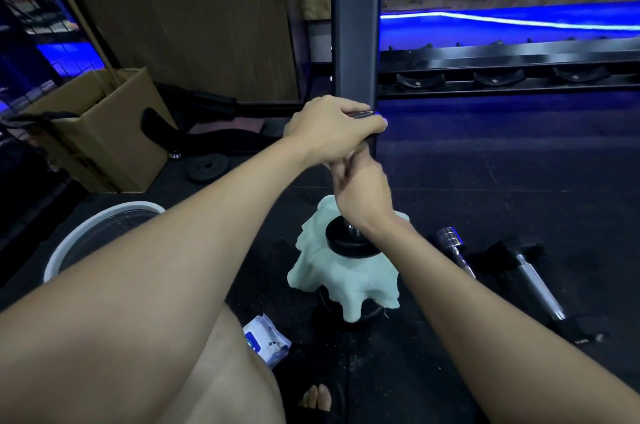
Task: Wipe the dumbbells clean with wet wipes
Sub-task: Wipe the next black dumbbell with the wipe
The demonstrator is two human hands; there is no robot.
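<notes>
A white-and-blue wet-wipe packet [267,340] lies on the black rubber floor [485,181]. The left hand [332,127] grips the top plate of the upright black dumbbell [351,238]; the right hand [360,191] curls round its handle, above a pale green cloth [346,281].

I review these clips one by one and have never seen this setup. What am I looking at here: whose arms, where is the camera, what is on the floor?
No machine: a person wears one camera on the head, looking down at their own hands. A dumbbell stands upright on a pale green cloth on the dark gym floor. The left hand grips its upper end; the right hand is curled around the handle below, probably wiping, though any wipe is hidden. Nearby lie a wet wipes pack, chrome bars, a white basin and a cardboard box.
</notes>
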